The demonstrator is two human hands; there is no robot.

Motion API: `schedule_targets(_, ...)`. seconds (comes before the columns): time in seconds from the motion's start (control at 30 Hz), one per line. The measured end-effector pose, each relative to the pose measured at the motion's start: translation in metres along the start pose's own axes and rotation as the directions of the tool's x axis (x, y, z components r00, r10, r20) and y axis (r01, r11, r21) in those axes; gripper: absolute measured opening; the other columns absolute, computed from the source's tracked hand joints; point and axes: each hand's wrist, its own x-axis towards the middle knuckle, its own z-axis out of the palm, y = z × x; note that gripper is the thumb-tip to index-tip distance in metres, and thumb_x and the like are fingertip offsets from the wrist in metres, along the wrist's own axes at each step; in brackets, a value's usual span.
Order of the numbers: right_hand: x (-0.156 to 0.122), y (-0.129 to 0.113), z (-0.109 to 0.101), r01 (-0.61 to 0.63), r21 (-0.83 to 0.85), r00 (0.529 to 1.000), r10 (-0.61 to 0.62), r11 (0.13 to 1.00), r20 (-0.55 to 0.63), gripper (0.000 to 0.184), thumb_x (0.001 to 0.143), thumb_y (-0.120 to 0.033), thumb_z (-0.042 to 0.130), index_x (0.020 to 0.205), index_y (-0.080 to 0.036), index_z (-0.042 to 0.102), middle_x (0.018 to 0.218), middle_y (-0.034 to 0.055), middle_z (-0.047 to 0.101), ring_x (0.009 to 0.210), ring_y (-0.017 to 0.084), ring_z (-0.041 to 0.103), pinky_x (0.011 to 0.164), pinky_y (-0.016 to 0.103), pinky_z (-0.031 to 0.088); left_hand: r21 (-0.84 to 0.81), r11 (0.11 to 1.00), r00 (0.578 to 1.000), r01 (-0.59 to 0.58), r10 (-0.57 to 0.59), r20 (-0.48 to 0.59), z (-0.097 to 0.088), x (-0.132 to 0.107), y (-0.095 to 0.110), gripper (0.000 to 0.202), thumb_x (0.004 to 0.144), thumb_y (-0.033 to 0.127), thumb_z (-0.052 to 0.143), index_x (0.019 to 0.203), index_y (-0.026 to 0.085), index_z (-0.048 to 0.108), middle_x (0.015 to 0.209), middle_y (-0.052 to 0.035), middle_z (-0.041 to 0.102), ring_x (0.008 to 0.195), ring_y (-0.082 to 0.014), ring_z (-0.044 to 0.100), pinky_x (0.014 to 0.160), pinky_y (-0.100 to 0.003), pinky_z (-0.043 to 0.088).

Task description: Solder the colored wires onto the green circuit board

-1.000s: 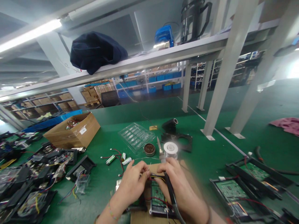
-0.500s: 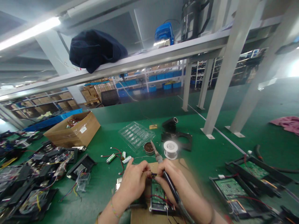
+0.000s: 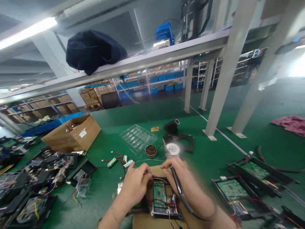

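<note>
My left hand [image 3: 134, 186] is pinched shut on thin wires at the top edge of a green circuit board [image 3: 160, 194]. That board sits in a black frame on a sheet of cardboard [image 3: 158, 171]. My right hand [image 3: 181, 181] is wrapped round a soldering iron [image 3: 175, 178], whose tip points up and away toward a solder spool [image 3: 172, 149]. The iron's black cable loops back over my right wrist. Red, black and yellow wires run across the board.
A tin of brass cleaning wool [image 3: 151, 151], a clear blister tray [image 3: 138, 139] and small batteries with leads [image 3: 119, 161] lie beyond the hands. A cardboard box [image 3: 73, 133] and piled black modules [image 3: 33, 178] fill the left; more boards [image 3: 243, 187] lie right. Shelf posts [image 3: 221, 79] stand behind.
The right hand has swung the iron's tip from over the wool tin to the right, up by the solder spool. The left hand stays pinched on the wires. The view has shifted slightly.
</note>
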Motion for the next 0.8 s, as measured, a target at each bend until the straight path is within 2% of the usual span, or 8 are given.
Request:
schedule_targets(0.13, -0.003, 0.002, 0.004, 0.028, 0.002, 0.995, -0.028, 1.0, 0.098, 0.014, 0.092, -0.007, 0.054, 0.096, -0.02, 0.054, 0.092, 0.0035, 0.057, 0.086, 0.022, 0.056, 0.076, 0.032, 0.045, -0.01, 1.0, 1.0, -0.001, 0.001, 0.011, -0.003, 0.001, 0.0, 0.015, 0.094, 0.025, 0.037, 0.082, 0.024, 0.046, 0.073, 0.0024, 0.061, 0.074, -0.0193, 0.057, 0.116, -0.055, 0.02)
schedule_targets(0.23, -0.006, 0.002, 0.01, 0.061, 0.017, 0.982, -0.063, 0.998, 0.179, 0.025, 0.083, 0.0, 0.062, 0.095, -0.02, 0.053, 0.094, 0.0031, 0.058, 0.09, 0.024, 0.054, 0.079, 0.034, 0.045, -0.003, 1.0, 1.0, -0.009, 0.009, 0.011, -0.002, 0.001, -0.001, 0.015, 0.094, 0.025, 0.035, 0.081, 0.024, 0.042, 0.072, 0.0027, 0.058, 0.074, -0.0196, 0.055, 0.114, -0.055, 0.022)
schedule_targets(0.3, -0.007, 0.003, 0.013, 0.073, 0.023, 0.976, -0.076, 0.997, 0.205, 0.032, 0.078, 0.005, 0.06, 0.095, -0.02, 0.051, 0.096, 0.0033, 0.057, 0.091, 0.025, 0.052, 0.079, 0.035, 0.044, 0.009, 1.0, 1.0, -0.016, 0.016, 0.01, -0.001, 0.001, -0.001, 0.015, 0.094, 0.024, 0.035, 0.081, 0.024, 0.041, 0.073, 0.0027, 0.057, 0.074, -0.0196, 0.054, 0.114, -0.055, 0.023)
schedule_targets(0.5, -0.007, 0.005, 0.015, 0.052, 0.068, 0.979, -0.064, 0.996, 0.192, 0.027, 0.088, 0.004, 0.049, 0.094, -0.022, 0.046, 0.094, 0.0026, 0.054, 0.09, 0.023, 0.052, 0.079, 0.034, 0.044, 0.072, 0.997, 0.998, -0.037, 0.033, 0.05, -0.002, -0.003, 0.004, 0.014, 0.096, 0.019, 0.038, 0.087, 0.023, 0.047, 0.079, 0.0028, 0.063, 0.08, -0.0189, 0.06, 0.115, -0.057, 0.019)
schedule_targets(0.67, -0.009, 0.003, 0.02, 0.041, 0.113, 0.981, -0.061, 0.993, 0.182, 0.023, 0.09, 0.001, 0.045, 0.093, -0.022, 0.044, 0.094, 0.0029, 0.055, 0.09, 0.023, 0.051, 0.08, 0.035, 0.044, 0.149, 0.986, 0.996, -0.073, 0.063, 0.07, -0.001, -0.007, 0.014, 0.02, 0.098, 0.018, 0.043, 0.093, 0.025, 0.061, 0.096, 0.0009, 0.071, 0.101, -0.0222, 0.064, 0.118, -0.063, 0.008)
schedule_targets(0.8, -0.009, 0.005, 0.025, 0.043, 0.118, 0.984, -0.063, 0.992, 0.166, 0.019, 0.091, -0.003, 0.042, 0.091, -0.022, 0.045, 0.091, 0.0042, 0.055, 0.087, 0.024, 0.051, 0.075, 0.035, 0.043, 0.185, 0.98, 0.996, -0.073, 0.062, 0.062, 0.0, -0.008, 0.019, 0.025, 0.096, 0.017, 0.048, 0.085, 0.025, 0.068, 0.092, 0.0003, 0.073, 0.1, -0.0229, 0.063, 0.118, -0.062, 0.007)
